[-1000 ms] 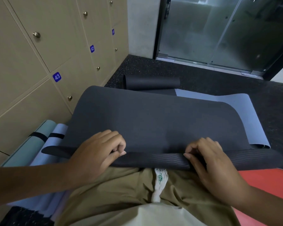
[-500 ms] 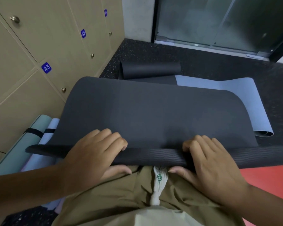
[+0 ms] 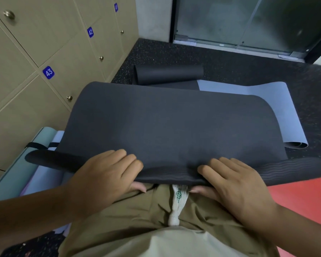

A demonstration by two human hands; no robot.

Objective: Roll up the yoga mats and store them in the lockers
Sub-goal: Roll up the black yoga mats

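While the dark mat (image 3: 174, 130) draped over the person's lap, its near edge was a tight roll running left-right under both hands. Left hand (image 3: 104, 180) gripped the roll left of centre, fingers curled over the top, thumb tucked under at the near side. Right hand (image 3: 235, 186) gripped it right of centre the same way. Rest of the mat arched up and away beyond the hands. A black rolled mat (image 3: 169, 73) and a grey-blue mat (image 3: 278, 112) lay on the floor behind it, strapped rolls (image 3: 43, 143) at the left against the closed lockers (image 3: 44, 52).
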